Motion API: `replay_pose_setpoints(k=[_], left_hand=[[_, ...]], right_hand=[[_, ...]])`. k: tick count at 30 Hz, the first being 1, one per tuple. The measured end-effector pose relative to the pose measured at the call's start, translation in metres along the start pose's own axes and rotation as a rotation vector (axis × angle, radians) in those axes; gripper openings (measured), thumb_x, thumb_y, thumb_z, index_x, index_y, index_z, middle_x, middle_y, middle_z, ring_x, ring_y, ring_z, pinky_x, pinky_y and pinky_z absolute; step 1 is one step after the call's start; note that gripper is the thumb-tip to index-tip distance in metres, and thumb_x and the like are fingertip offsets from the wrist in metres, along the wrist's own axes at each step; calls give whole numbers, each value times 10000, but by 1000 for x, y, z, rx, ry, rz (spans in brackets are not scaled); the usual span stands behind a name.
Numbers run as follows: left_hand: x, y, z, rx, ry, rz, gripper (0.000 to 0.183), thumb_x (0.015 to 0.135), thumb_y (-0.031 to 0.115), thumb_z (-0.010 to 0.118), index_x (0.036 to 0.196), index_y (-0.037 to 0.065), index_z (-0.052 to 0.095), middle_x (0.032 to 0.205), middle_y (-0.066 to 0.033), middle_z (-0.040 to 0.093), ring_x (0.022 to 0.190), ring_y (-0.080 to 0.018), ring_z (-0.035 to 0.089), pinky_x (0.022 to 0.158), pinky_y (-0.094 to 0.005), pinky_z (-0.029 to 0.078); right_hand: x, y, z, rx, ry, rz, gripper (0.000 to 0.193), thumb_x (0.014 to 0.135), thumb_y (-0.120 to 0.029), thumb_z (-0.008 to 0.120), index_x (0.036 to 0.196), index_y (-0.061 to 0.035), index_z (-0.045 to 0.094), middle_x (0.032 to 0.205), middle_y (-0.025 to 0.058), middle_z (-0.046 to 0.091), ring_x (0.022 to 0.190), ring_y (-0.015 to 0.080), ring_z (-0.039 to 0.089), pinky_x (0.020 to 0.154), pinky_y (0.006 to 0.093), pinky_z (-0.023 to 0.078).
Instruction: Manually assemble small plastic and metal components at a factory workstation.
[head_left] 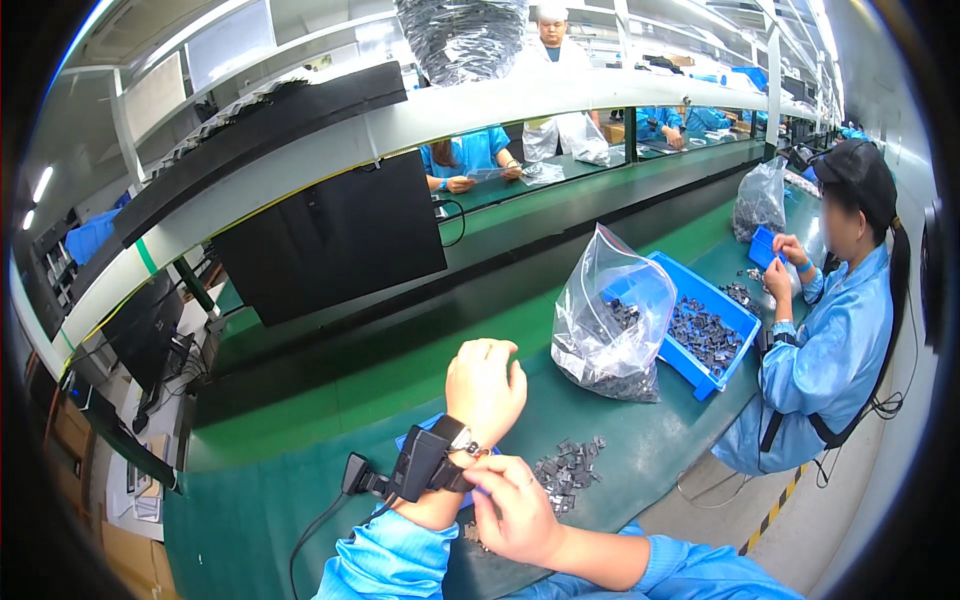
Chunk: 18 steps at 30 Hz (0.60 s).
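Observation:
My left hand (484, 392) is raised over the green bench with its back toward me. Its thumb stands apart from the bent fingers, and nothing shows in it. Around that wrist sit a watch (455, 434) and a black box-shaped device (420, 465) on a black strap (452, 478), with a cable running down. My right hand (520, 510) reaches across to the wrist, thumb and forefinger pinched on the strap. Beside the hands lies a pile of small black parts (568, 472). A blue tray (425, 428) is mostly hidden behind my left wrist.
A clear plastic bag (610, 330) of dark parts stands by a blue bin (740, 322) filled with black pieces. At the right sits a co-worker (835, 330) in blue. A black panel (330, 235) hangs beneath the white rail (480, 105). Other people work across the bench.

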<state>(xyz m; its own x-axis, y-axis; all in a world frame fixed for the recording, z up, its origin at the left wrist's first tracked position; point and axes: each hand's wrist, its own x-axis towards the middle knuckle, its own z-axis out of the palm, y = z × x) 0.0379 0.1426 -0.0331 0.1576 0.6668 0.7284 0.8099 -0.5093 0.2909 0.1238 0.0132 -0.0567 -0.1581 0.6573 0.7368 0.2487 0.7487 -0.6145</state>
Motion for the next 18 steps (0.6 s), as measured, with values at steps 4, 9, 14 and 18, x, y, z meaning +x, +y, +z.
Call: replay_pose_setpoints(k=[4,9,14,18], left_hand=[[2,2,2,-7,49,-107,150,755,102,621,889,35,628,880,-119,623,900,-310,575,788,-420,473],[-1,-2,8,-216,50,-332,120,771,89,636,869,21,637,819,-97,653,733,-216,609,700,-333,496],[-3,-11,11,-481,97,-473,100,773,67,637,836,-10,640,800,-117,681,702,-191,652,689,-296,512],[-4,-12,13,-473,122,-505,87,768,53,636,826,-11,639,775,-111,676,742,-183,656,714,-298,511]], right_hand=[[-5,2,11,89,72,49,294,743,95,602,1034,52,583,1040,196,578,926,305,610,797,344,512],[-13,15,18,193,168,181,275,748,83,629,1019,51,592,998,201,610,879,266,634,789,300,509],[-7,19,8,35,19,72,287,716,-2,686,991,19,608,979,145,631,823,257,637,761,331,506],[2,15,-2,-180,-126,3,277,681,-92,713,930,-24,611,901,78,639,769,254,614,712,372,489]])
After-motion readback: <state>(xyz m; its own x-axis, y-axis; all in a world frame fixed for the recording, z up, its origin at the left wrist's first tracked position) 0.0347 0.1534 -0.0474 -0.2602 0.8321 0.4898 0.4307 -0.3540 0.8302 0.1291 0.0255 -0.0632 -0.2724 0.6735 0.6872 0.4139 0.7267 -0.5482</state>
